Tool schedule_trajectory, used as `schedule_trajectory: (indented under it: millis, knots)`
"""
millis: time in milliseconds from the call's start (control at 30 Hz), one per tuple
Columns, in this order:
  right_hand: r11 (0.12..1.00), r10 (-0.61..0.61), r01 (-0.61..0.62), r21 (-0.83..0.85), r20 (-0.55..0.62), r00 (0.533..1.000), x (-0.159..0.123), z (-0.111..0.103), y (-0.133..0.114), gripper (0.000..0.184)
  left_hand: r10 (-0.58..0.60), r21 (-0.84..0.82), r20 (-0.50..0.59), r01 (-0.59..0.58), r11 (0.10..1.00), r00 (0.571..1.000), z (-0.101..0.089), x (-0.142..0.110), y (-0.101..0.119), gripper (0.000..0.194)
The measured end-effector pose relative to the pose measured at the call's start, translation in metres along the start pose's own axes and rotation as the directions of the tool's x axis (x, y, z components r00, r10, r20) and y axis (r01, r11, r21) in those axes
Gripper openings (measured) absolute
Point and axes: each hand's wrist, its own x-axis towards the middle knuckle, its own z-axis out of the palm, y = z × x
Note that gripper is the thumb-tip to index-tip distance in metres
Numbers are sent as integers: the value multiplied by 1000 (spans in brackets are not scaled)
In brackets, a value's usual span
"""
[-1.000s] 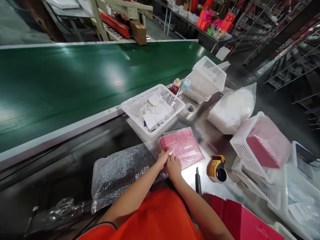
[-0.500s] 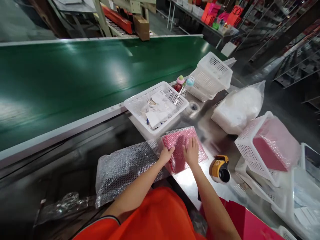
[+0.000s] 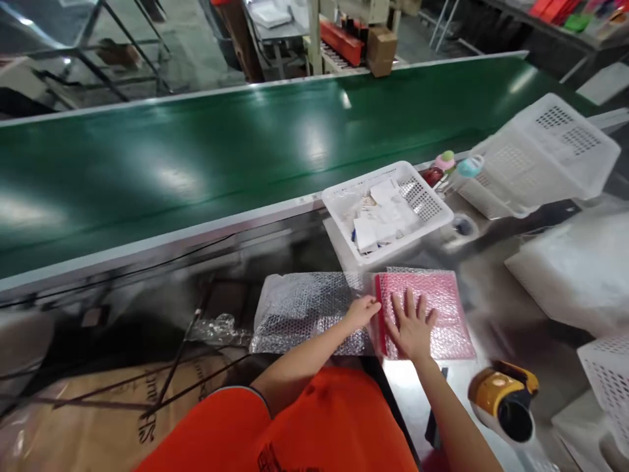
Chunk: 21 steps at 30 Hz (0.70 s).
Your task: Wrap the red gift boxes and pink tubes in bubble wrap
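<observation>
A flat pink packet under clear bubble wrap lies on the metal table in front of me. My right hand presses on top of it, palm down with fingers spread. At the packet's left edge, my left hand is closed, thumb and fingers pinching the wrap there. From under that hand a sheet of bubble wrap stretches out to the left. What lies inside the pink packet cannot be made out.
Behind the packet stands a white basket of papers. A tape roll, capped bottles and another white basket are to its right. A yellow-black handheld device sits at near right. The green conveyor runs across the back.
My view has swung left. The right hand has flattened and spread on the packet. My left hand has moved from holding the packet's side to pinching the wrap at its left edge.
</observation>
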Motion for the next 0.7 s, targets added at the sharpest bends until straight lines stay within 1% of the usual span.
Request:
schedule_trajectory:
  millis: [33,100,167,200,233,267,300,333,367,400,467,533,633,700]
  knots:
    - [1000,1,-1,-2,-8,1000,1,2,1,59,18,69,-67,-13,998,998,-21,-8,-4,18]
    - [1000,-2,2,9,-21,1000,3,7,3,58,50,210,-217,-4,978,975,-73,-28,-16,24]
    - [999,-4,5,37,-26,1000,4,12,4,60,49,342,-355,81,936,934,-130,-49,-32,32]
    - [999,-2,3,52,-23,1000,5,14,4,61,34,403,-417,151,902,908,-157,-58,-41,36]
    - [998,4,-3,65,-18,1000,5,16,3,62,8,461,-462,232,857,887,-183,-66,-50,39]
    - [997,17,-16,76,-15,1000,6,17,1,62,-37,529,-499,338,779,866,-205,-72,-59,42]
    - [996,35,-34,85,-13,999,7,17,-2,62,-85,575,-516,418,703,852,-225,-77,-67,44]
    - [994,51,-50,93,-12,999,8,17,-5,63,-131,616,-513,470,632,848,-240,-80,-75,45]
    - [993,71,-69,99,-15,997,9,16,-8,63,-174,654,-490,492,574,854,-252,-83,-82,45]
    - [991,87,-85,105,-18,996,10,15,-11,63,-205,689,-450,484,539,869,-260,-84,-88,43]
    - [988,110,-106,109,-27,994,11,13,-17,63,-232,759,-357,426,493,905,-268,-85,-97,41]
    - [988,115,-111,103,-30,993,12,12,-20,63,-237,810,-304,381,446,923,-269,-87,-104,43]
    - [988,123,-121,92,-21,992,12,12,-19,63,-248,852,-293,370,371,923,-267,-91,-110,49]
    - [988,130,-127,88,-21,991,11,13,-18,64,-251,870,-285,360,338,925,-267,-94,-114,50]
